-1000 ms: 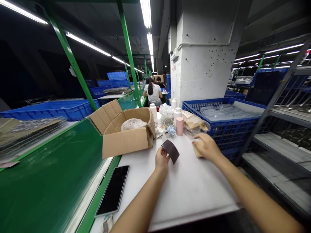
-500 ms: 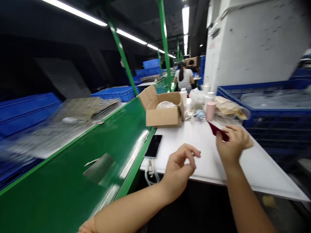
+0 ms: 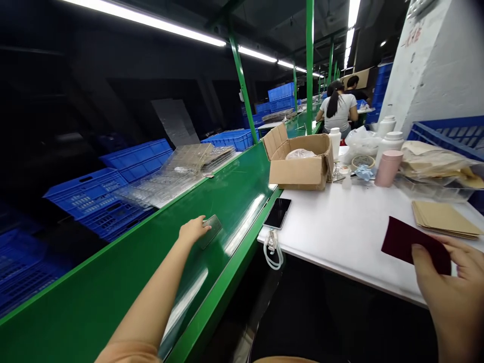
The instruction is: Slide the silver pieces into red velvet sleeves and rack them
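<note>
Reached out over the green conveyor belt [image 3: 143,282], my left hand [image 3: 192,230] has its thumb and fingers closed at the near edge of a flat, see-through greyish rectangular piece [image 3: 212,233]. The piece lies on the belt, partly under the fingers. My right hand [image 3: 454,275], at the right edge of the view, pinches a thin dark red rectangular piece [image 3: 404,239] between thumb and fingers, above the white table [image 3: 340,222]. Its material is hard to tell. Just beyond that hand lies a stack of tan paper-like sheets [image 3: 444,218].
A phone [image 3: 278,213] and a white cable [image 3: 273,252] are at the table's left edge. Behind are an open cardboard box [image 3: 297,172], a pink bottle [image 3: 388,169] and white bottles [image 3: 389,145]. Clear sheets [image 3: 177,166] and blue crates [image 3: 102,191] stand left. Co-workers [image 3: 338,111] sit ahead.
My left hand has moved from above the table edge to the greyish piece on the belt. My right hand still holds the dark red piece, now nearer. The view has turned left.
</note>
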{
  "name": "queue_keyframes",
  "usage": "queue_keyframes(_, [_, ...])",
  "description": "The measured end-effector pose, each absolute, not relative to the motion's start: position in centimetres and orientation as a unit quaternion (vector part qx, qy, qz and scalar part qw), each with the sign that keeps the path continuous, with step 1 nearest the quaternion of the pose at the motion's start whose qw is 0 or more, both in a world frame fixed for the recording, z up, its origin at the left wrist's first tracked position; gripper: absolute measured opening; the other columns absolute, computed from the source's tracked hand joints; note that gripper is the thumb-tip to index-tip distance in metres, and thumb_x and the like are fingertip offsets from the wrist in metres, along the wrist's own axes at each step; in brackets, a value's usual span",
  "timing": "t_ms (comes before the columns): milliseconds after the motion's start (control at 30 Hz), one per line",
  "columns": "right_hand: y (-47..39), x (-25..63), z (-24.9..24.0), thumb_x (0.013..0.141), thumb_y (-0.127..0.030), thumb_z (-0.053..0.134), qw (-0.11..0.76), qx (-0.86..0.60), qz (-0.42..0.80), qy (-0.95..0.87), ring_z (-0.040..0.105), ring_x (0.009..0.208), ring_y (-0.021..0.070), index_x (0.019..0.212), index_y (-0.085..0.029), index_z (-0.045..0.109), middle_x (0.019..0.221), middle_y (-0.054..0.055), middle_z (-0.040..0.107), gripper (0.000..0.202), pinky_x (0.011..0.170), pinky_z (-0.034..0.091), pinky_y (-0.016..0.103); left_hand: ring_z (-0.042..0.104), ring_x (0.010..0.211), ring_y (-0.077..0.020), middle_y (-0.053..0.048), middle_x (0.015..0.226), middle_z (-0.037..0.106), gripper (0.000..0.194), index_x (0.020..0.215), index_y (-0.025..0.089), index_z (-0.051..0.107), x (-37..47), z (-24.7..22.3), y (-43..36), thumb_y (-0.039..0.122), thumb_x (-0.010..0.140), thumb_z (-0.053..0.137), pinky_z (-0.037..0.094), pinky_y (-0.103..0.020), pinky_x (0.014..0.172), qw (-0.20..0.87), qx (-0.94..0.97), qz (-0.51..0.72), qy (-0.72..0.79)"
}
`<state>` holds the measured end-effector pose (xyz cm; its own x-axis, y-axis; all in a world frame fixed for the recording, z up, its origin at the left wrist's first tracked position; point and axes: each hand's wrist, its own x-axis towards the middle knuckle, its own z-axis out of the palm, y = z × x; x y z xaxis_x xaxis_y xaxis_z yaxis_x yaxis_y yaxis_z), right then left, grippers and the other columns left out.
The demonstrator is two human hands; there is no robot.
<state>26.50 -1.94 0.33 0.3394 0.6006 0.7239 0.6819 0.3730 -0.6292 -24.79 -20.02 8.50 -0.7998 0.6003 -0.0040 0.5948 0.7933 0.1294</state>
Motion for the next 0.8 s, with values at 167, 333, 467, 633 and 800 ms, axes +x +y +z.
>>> queue_keyframes(167, [-4.0,27.6,1.9,0.072,-0.038,0.055,0.609,-0.543,-0.018,-0.578,0.058,0.097,0.0269,0.09,-0.024,0.065,0.1,0.006,0.064,0.025,0.092,0.039,0.042,0.06,0.068,-0.0255,-0.01,0.073,0.065,0.031,0.076,0.016,0.064,-25.0,8.9,-18.7,0.035,0.052,0.065,0.041,-0.028,0.058,0.084,0.302,0.087,0.946])
queue_keyframes(333, [-4.2,28.8,1.8,0.074,-0.033,0.059,0.61,-0.559,0.075,-0.556,0.057,0.098,0.0248,0.102,-0.023,0.063,0.105,0.006,0.062,0.03,0.092,0.042,0.037,0.059,0.072,-0.0186,-0.007,0.084,0.064,0.037,0.086,0.015,0.057,-20.9,10.2,-16.5,0.043,0.062,0.055,0.042,-0.023,0.058,0.079,0.363,0.225,0.901])
queue_keyframes(467, [-3.9,28.6,2.3,0.075,-0.035,0.059,0.622,-0.526,0.146,-0.561,0.056,0.098,0.0228,0.099,-0.02,0.062,0.102,0.006,0.061,0.029,0.092,0.041,0.036,0.059,0.073,-0.0147,-0.006,0.089,0.063,0.045,0.094,0.014,0.053,-11.6,9.7,-11.6,0.041,0.06,0.065,0.047,-0.025,0.068,0.234,0.42,0.564,0.672])
queue_keyframes(633, [-3.7,29.5,2.1,0.077,-0.035,0.057,0.642,-0.505,0.191,-0.545,0.053,0.101,0.0219,0.1,-0.02,0.061,0.105,0.006,0.059,0.028,0.094,0.038,0.038,0.06,0.077,-0.0129,-0.005,0.091,0.064,0.039,0.092,0.014,0.053,1.8,6.1,-4.5,0.032,0.061,0.069,0.047,-0.025,0.075,0.422,0.427,0.63,0.493])
queue_keyframes(800, [-4.7,31.3,1.1,0.078,-0.035,0.058,0.597,-0.471,0.354,-0.543,0.054,0.103,0.0236,0.105,-0.02,0.059,0.106,0.007,0.061,0.031,0.095,0.039,0.041,0.06,0.084,-0.0141,-0.008,0.099,0.061,0.039,0.098,0.014,0.05,9.2,1.1,0.7,0.035,0.068,0.063,0.048,-0.026,0.078,0.493,0.447,0.59,0.457])
